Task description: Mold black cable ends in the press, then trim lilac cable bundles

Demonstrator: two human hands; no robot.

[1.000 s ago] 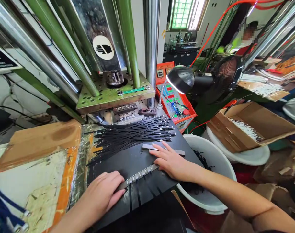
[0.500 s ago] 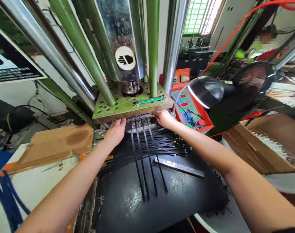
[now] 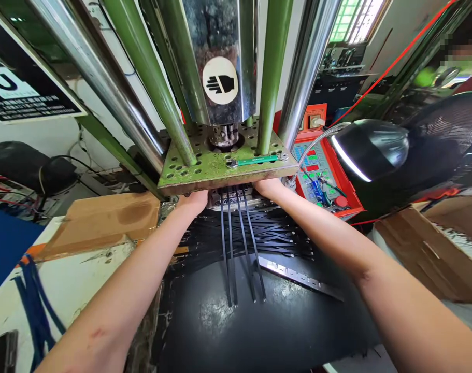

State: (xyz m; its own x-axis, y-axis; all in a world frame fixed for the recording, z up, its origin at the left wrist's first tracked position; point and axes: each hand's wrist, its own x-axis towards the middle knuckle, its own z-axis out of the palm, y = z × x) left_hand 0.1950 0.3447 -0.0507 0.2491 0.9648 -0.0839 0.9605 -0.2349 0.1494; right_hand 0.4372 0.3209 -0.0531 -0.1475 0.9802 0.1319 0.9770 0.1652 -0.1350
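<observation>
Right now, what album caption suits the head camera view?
Left hand and right hand, partly hidden by a green plate, flank four black straps.

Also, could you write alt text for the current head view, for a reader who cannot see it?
A person's left hand and right hand reach under a green press plate, both partly hidden. Between them, four black straps extend over a pile of similar straps and a black surface, near a metal bar.
</observation>
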